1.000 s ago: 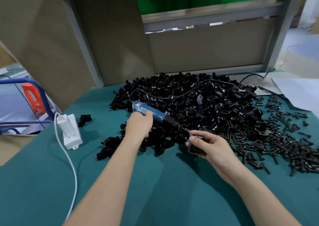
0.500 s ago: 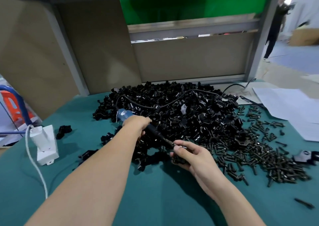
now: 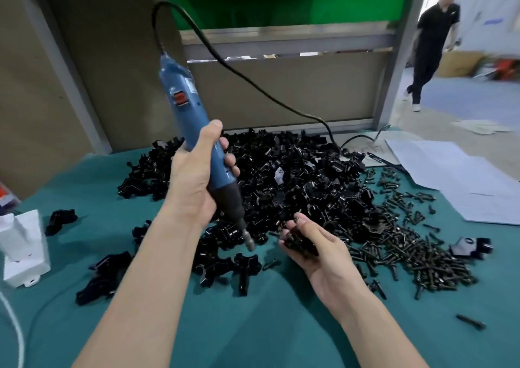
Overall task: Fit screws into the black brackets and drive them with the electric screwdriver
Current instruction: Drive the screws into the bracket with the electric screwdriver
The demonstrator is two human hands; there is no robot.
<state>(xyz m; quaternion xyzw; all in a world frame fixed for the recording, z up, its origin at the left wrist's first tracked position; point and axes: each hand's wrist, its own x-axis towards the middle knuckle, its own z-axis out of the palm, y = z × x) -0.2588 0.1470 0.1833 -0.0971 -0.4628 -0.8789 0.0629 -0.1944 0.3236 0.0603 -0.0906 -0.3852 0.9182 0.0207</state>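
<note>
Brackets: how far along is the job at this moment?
Done: maybe the few brackets lying apart in front; unsure. In hand: left hand grips the screwdriver, right hand holds a bracket. Left: the big pile and loose screws.

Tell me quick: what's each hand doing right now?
Left hand: grips the electric screwdriver, tip down.
Right hand: holds a black bracket, fingers curled.
</note>
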